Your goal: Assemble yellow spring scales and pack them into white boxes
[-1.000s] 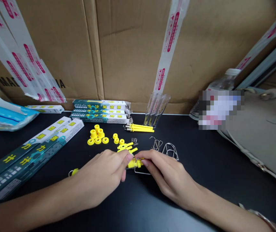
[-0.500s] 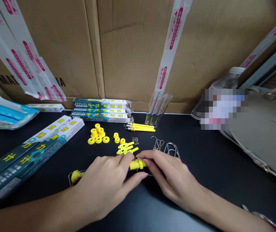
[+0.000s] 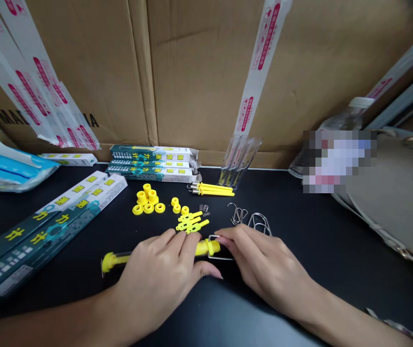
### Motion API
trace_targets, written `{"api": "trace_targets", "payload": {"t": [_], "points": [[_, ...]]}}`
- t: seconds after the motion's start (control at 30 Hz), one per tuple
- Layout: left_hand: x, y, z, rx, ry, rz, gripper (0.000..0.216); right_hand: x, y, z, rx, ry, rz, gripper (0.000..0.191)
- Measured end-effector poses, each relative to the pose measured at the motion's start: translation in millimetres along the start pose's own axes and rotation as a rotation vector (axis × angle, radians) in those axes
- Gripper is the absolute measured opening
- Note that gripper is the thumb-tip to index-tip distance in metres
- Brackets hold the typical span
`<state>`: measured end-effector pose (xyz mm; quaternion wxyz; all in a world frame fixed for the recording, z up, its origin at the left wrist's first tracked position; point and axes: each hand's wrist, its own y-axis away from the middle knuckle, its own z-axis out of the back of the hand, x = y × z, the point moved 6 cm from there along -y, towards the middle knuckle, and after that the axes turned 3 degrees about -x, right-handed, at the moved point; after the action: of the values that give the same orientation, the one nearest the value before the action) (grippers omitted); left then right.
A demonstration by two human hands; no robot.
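Note:
My left hand [image 3: 165, 274] is wrapped around a clear tube spring scale [image 3: 121, 260] with yellow end fittings, lying across the black table. Its right end shows a yellow fitting with a collar past my fingers. In my right hand [image 3: 260, 260], thumb and fingertips pinch a bent metal wire loop [image 3: 220, 258], whose near end sits around that collar. Whether the wire ends are seated in the collar I cannot tell. Just beyond my hands lie several flat yellow pieces [image 3: 192, 221], small springs [image 3: 205, 210], S-shaped wire hooks [image 3: 238, 214] and larger wire loops [image 3: 260, 222].
Yellow caps [image 3: 142, 197] and rings [image 3: 149, 208] lie behind my left hand. Farther back are yellow rods [image 3: 213, 189], clear tubes [image 3: 238, 161] and stacked printed boxes [image 3: 152, 164]. Two long boxes [image 3: 58, 217] lie left. A bag [image 3: 397, 197] and bottle [image 3: 351, 115] stand right; cardboard [image 3: 199, 72] closes the back.
My right hand has shifted the wire loop, so it now shows around the yellow collar. My left thumb has moved down away from the loop, and more of the tube's left end shows.

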<state>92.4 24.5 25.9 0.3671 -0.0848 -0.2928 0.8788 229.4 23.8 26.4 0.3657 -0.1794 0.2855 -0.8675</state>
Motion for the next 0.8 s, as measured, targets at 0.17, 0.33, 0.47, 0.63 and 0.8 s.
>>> {"api": "trace_targets", "payload": {"t": [0.17, 0.33, 0.47, 0.63, 0.8], "points": [[-1, -1, 0, 0.039, 0.035, 0.011, 0.053, 3, 2, 5, -0.001, 0.076, 0.121, 0.022], [3, 0, -4, 0.087, 0.058, 0.063, 0.047, 13, -2, 7, 0.016, 0.107, 0.233, 0.032], [3, 1, -7, 0.123, 0.081, 0.063, 0.035, 17, -5, 8, 0.002, 0.116, 0.275, 0.034], [3, 5, -7, 0.101, 0.049, 0.053, 0.035, 17, -6, 8, -0.018, 0.146, 0.247, 0.037], [1, 2, -7, 0.083, 0.031, 0.030, 0.020, 19, -6, 6, -0.026, 0.181, 0.227, 0.037]]}}
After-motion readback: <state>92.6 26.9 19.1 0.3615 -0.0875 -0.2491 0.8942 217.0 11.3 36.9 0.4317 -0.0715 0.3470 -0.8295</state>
